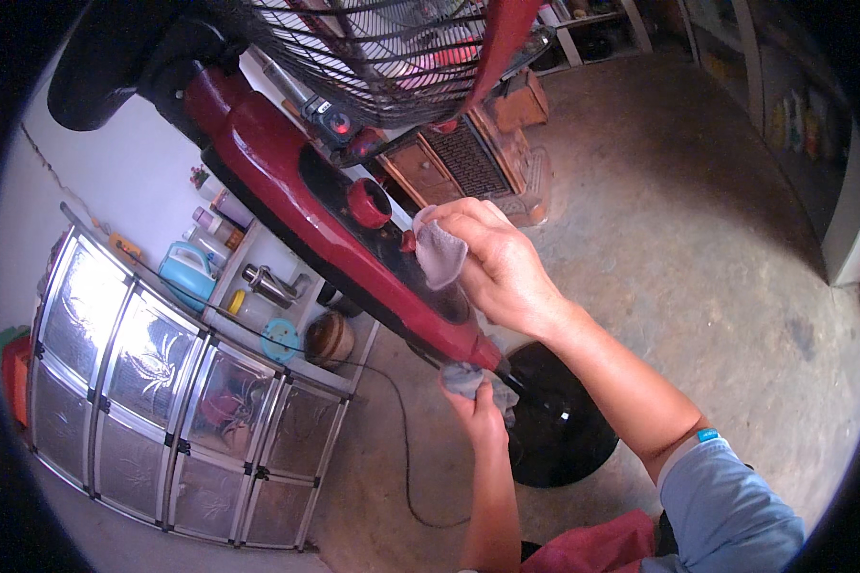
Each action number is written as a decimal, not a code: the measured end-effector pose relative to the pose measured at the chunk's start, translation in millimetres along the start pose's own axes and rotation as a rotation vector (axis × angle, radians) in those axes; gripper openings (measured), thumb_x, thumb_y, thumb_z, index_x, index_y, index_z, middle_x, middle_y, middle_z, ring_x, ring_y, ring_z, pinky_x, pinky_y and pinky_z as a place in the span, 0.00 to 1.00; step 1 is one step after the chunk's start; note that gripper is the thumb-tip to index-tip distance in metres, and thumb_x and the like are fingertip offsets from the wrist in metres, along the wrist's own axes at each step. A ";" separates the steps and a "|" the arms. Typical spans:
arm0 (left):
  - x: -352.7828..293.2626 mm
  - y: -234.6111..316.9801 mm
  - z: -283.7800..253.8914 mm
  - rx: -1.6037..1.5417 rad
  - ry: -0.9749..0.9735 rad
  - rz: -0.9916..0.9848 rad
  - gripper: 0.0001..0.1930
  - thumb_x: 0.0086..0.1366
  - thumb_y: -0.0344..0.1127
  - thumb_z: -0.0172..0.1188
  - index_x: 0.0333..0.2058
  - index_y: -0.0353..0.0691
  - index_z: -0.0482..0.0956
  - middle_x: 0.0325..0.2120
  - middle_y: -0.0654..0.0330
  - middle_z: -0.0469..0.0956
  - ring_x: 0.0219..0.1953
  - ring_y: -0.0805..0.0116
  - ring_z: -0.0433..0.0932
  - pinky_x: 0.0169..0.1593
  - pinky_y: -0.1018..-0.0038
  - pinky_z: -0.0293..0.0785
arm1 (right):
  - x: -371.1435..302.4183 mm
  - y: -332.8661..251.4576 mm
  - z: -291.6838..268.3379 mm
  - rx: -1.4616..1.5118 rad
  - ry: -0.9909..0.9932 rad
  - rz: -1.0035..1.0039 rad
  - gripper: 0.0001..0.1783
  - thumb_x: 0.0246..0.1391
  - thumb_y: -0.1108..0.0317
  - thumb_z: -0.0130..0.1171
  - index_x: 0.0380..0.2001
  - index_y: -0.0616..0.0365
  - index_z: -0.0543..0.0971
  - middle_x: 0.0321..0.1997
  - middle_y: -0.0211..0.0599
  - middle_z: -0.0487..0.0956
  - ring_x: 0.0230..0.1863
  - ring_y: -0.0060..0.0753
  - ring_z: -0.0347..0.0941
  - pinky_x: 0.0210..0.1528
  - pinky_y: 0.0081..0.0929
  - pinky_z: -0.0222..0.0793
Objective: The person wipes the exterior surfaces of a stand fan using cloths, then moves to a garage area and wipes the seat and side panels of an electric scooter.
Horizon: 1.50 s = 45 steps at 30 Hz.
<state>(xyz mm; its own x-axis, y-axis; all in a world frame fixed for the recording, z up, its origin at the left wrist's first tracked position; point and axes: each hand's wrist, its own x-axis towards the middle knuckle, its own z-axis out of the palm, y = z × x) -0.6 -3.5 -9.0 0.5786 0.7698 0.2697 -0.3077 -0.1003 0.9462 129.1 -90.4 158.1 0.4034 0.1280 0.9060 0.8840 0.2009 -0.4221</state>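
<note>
A red and black standing fan leans across the view from upper left toward the middle, and its wire cage fills the top. My right hand pinches a pale mauve cloth against the control panel, just below the red knob. Lower down, my left hand is closed round a grey cloth at the bottom end of the red housing, where the pole begins. The round black base rests on the floor, partly behind my right forearm.
On the left stands a cabinet with silvery glass doors; a light-blue jug and several containers sit above it. A dark cord curves over the concrete floor. A wooden cabinet is behind the fan, shelving at far right.
</note>
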 end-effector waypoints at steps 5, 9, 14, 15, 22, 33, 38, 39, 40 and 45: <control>3.0 -8.2 -2.8 0.015 0.023 0.041 0.31 0.58 0.19 0.51 0.60 0.35 0.51 0.52 0.55 0.63 0.53 0.64 0.64 0.58 0.70 0.57 | 2.0 -12.5 -10.9 -0.134 -0.073 -0.141 0.15 0.39 0.80 0.53 0.35 0.60 0.74 0.46 0.39 0.72 0.47 0.48 0.67 0.47 0.37 0.67; 4.5 -12.8 -2.0 -0.008 0.023 0.056 0.30 0.58 0.20 0.50 0.60 0.36 0.53 0.53 0.55 0.64 0.53 0.63 0.65 0.58 0.68 0.58 | -2.6 -16.3 -17.3 -0.024 -0.205 -0.286 0.13 0.40 0.81 0.51 0.34 0.61 0.73 0.47 0.42 0.72 0.48 0.48 0.69 0.48 0.36 0.68; 4.1 -15.7 -6.7 0.035 0.005 0.055 0.30 0.57 0.19 0.50 0.59 0.35 0.53 0.54 0.55 0.64 0.54 0.62 0.65 0.59 0.68 0.58 | -5.6 -10.2 -5.1 0.236 0.142 0.059 0.16 0.46 0.82 0.45 0.40 0.65 0.72 0.43 0.51 0.71 0.48 0.52 0.67 0.52 0.36 0.65; 3.9 -14.6 -5.4 0.026 -0.003 0.050 0.30 0.57 0.19 0.50 0.59 0.35 0.53 0.54 0.55 0.64 0.54 0.62 0.65 0.59 0.68 0.58 | -0.4 -5.4 -2.6 0.216 0.106 0.059 0.15 0.47 0.80 0.47 0.41 0.66 0.72 0.45 0.48 0.71 0.49 0.48 0.68 0.52 0.34 0.64; 2.6 -5.1 -0.3 0.035 0.002 0.068 0.29 0.57 0.18 0.50 0.58 0.35 0.55 0.52 0.55 0.65 0.53 0.64 0.65 0.59 0.69 0.57 | 1.1 -20.2 1.2 0.098 -0.047 -0.173 0.16 0.38 0.81 0.52 0.36 0.62 0.72 0.44 0.45 0.72 0.48 0.53 0.66 0.50 0.38 0.65; 0.5 -11.1 -2.5 0.057 0.013 0.021 0.33 0.56 0.19 0.52 0.60 0.33 0.50 0.48 0.52 0.67 0.49 0.64 0.68 0.56 0.70 0.60 | -33.1 37.9 20.7 0.765 -0.212 0.835 0.23 0.62 0.51 0.46 0.45 0.61 0.74 0.38 0.29 0.76 0.41 0.21 0.68 0.45 0.23 0.65; -0.6 -6.0 -0.4 0.025 0.027 0.056 0.28 0.57 0.19 0.51 0.57 0.34 0.56 0.52 0.55 0.65 0.52 0.64 0.65 0.59 0.69 0.57 | -129.1 63.5 47.8 0.656 -0.230 0.950 0.21 0.64 0.56 0.44 0.46 0.63 0.74 0.43 0.34 0.77 0.46 0.23 0.69 0.51 0.23 0.64; 1.3 -9.5 -2.3 0.001 0.030 0.082 0.27 0.58 0.19 0.51 0.56 0.34 0.57 0.52 0.55 0.65 0.52 0.64 0.65 0.59 0.69 0.57 | -144.2 60.6 51.7 0.631 -0.184 0.932 0.22 0.64 0.56 0.43 0.48 0.64 0.73 0.44 0.34 0.77 0.47 0.23 0.68 0.52 0.23 0.63; 3.5 -12.8 -5.0 -0.021 0.035 0.110 0.26 0.58 0.19 0.52 0.56 0.34 0.57 0.52 0.56 0.66 0.52 0.65 0.65 0.59 0.69 0.57 | -150.6 54.5 52.3 0.609 -0.127 0.907 0.21 0.63 0.58 0.44 0.45 0.67 0.73 0.42 0.42 0.78 0.45 0.29 0.70 0.52 0.27 0.63; 7.4 -12.0 -21.9 0.257 -0.055 0.061 0.23 0.58 0.20 0.55 0.53 0.34 0.62 0.50 0.57 0.69 0.51 0.67 0.68 0.58 0.70 0.60 | -202.4 69.3 62.9 0.356 -0.074 0.941 0.19 0.62 0.58 0.45 0.40 0.65 0.75 0.39 0.54 0.77 0.43 0.52 0.73 0.47 0.34 0.67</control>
<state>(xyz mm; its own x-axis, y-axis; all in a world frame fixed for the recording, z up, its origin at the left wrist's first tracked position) -9.2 17.2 -22.3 0.6072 0.7226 0.3304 -0.1452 -0.3078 0.9403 93.8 -41.3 -56.5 0.8748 0.4411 0.2004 0.0871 0.2637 -0.9607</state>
